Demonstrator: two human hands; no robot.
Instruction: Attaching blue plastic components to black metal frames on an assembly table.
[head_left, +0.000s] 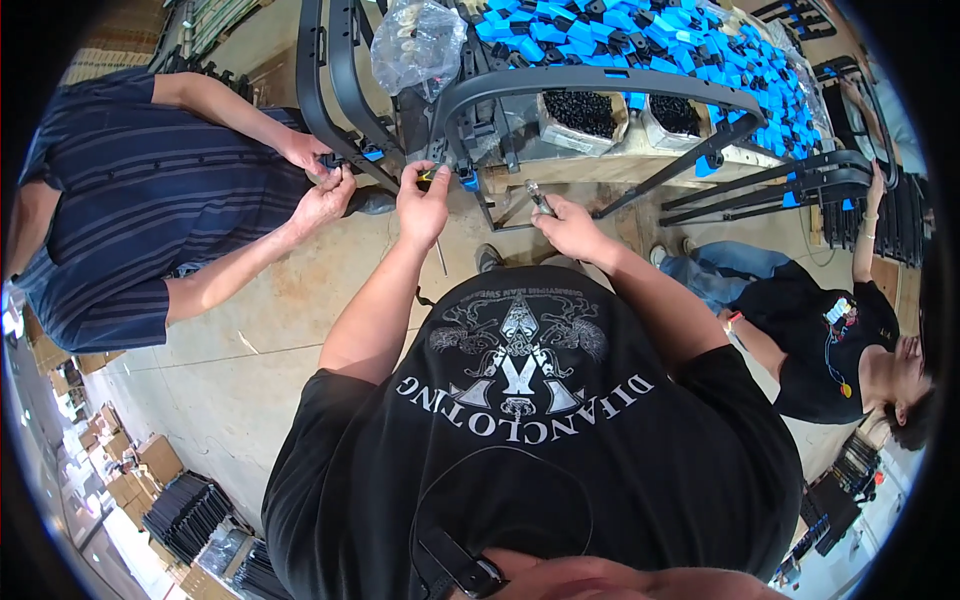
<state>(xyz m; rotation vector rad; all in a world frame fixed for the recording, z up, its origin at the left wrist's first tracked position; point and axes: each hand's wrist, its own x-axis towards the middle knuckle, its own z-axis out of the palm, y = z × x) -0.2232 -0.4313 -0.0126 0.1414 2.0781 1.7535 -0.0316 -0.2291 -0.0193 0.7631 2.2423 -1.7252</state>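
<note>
My left hand [422,208] is closed around a screwdriver with a yellow and black handle [428,176]. Its thin shaft [443,258] points down below the hand. My right hand [574,231] is closed on a small dark tool with a shiny tip [540,198], whose exact kind I cannot make out. Both hands are at the near side of a black tubular metal frame [590,80], which stands by the workbench. A blue plastic piece [469,180] sits on the frame just right of my left hand.
Blue and black plastic parts [640,40] are heaped on the workbench. Two boxes of small black parts [582,118] stand at its near edge, and a clear plastic bag [418,45] lies left. One co-worker [190,190] handles a small dark part at left; another [820,340] grips a frame at right.
</note>
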